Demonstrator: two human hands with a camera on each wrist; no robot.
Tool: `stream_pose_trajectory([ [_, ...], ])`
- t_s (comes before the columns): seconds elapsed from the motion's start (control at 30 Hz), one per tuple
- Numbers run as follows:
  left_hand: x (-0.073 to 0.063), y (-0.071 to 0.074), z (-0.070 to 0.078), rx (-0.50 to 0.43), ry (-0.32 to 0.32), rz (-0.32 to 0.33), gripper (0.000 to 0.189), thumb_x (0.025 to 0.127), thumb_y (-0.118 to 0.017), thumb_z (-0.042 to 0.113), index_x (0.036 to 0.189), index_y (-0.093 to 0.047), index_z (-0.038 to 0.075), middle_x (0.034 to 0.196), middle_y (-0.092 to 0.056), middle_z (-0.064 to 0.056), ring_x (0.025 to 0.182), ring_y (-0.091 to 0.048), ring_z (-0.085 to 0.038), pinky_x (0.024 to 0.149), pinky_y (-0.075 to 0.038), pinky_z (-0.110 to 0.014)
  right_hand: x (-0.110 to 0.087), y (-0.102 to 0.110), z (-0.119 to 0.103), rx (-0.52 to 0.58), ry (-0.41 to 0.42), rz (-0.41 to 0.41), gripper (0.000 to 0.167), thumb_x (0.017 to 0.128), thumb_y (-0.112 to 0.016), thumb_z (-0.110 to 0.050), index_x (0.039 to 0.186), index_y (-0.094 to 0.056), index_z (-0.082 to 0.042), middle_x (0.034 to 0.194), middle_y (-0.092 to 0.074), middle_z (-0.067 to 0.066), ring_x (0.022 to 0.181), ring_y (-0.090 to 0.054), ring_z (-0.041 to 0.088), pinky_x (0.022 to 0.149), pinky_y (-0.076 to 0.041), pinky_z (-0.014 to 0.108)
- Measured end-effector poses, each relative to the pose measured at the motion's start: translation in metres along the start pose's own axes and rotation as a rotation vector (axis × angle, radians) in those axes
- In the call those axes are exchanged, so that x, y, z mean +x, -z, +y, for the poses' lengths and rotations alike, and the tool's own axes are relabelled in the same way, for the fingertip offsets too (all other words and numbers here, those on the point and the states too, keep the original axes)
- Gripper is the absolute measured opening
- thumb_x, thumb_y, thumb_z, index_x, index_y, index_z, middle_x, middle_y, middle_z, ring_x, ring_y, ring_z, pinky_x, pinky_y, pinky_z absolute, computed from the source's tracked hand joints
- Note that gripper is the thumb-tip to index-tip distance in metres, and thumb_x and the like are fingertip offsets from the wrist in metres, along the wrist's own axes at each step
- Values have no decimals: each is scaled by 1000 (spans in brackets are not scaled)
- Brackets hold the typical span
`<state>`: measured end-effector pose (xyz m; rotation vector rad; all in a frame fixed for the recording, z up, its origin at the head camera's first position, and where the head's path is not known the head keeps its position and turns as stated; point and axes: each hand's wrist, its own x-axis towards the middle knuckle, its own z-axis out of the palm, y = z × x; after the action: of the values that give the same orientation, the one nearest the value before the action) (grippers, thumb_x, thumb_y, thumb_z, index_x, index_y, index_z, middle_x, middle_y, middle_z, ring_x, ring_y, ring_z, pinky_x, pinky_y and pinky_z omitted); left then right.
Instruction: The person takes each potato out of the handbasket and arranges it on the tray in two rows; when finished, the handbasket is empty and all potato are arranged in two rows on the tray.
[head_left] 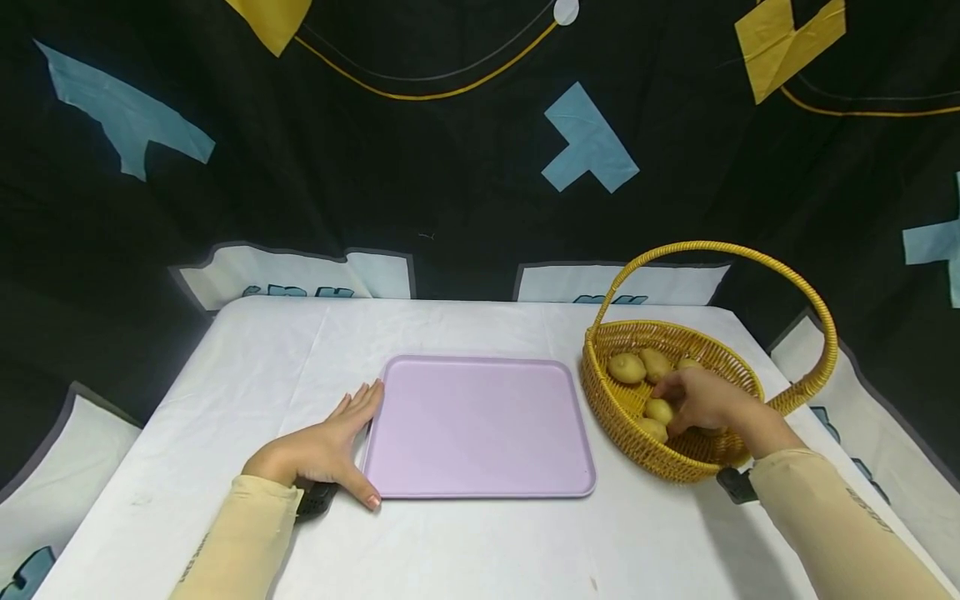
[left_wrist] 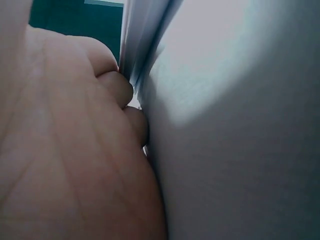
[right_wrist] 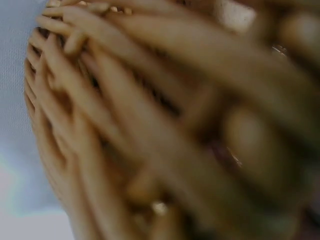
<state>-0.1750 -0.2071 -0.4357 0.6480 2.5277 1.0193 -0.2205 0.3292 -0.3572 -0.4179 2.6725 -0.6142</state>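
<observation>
A pale purple rectangular tray [head_left: 480, 427] lies flat on the white-covered table. My left hand [head_left: 327, 446] rests at its left edge, fingers stretched along the rim and thumb spread toward the near corner. In the left wrist view, the palm [left_wrist: 75, 140] stands beside the tray's rim [left_wrist: 145, 35]. To the right of the tray is a woven yellow-brown basket [head_left: 618, 429] with a tall arched handle and several potatoes [head_left: 626, 367]. My right hand [head_left: 701, 402] reaches inside, thumb and fingers bent around a small potato [head_left: 659, 410]. The right wrist view shows only the basket's weave [right_wrist: 115, 100] up close.
The basket handle [head_left: 716, 246] arches over the basket, its right end beside my right forearm. A white cloth [head_left: 465, 550] covers the table. Behind it hangs a dark curtain [head_left: 450, 183] with blue and yellow shapes.
</observation>
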Motion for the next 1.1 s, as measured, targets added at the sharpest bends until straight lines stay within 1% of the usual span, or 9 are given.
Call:
stream_pose_trajectory([
  [0.33,0,1,0,-12,10,-3,158,49,-100,45,159,3,-2,164,9,-27,146,12,-51,115,2,-66,-2,-1,0,-34,-5,39,46,64,-90,-6,105,-70,2,107,-70,13,98,-64,30,89,-52,52],
  [0.6,0,0,-1,-8,13,-4,158,49,-100,45,159,3,-2,164,9,-26,147,12,-50,115,1,-65,-5,0,4,-34,-17,94,50,66,-91,-10,109,-70,2,108,-68,14,97,-62,30,87,-52,51],
  [0.83,-1,2,-1,-9,16,-2,158,49,-99,46,159,3,-2,164,9,-26,147,12,-51,115,1,-65,-10,3,0,8,-8,138,51,68,-91,-11,112,-70,3,115,-67,22,98,-63,32,84,-54,49],
  [1.0,-1,2,-1,-9,14,-1,158,49,-99,46,159,3,-1,164,8,-26,147,12,-51,115,1,-66,-14,7,-5,75,-28,177,53,74,-89,-13,119,-68,4,121,-64,25,101,-63,34,86,-55,49],
  [1.1,-1,1,-1,-11,17,1,158,49,-100,46,160,2,-1,164,8,-26,147,12,-51,115,1,-66,-15,7,-9,131,-30,201,52,77,-87,-14,122,-66,2,124,-63,25,103,-63,34,86,-56,46],
])
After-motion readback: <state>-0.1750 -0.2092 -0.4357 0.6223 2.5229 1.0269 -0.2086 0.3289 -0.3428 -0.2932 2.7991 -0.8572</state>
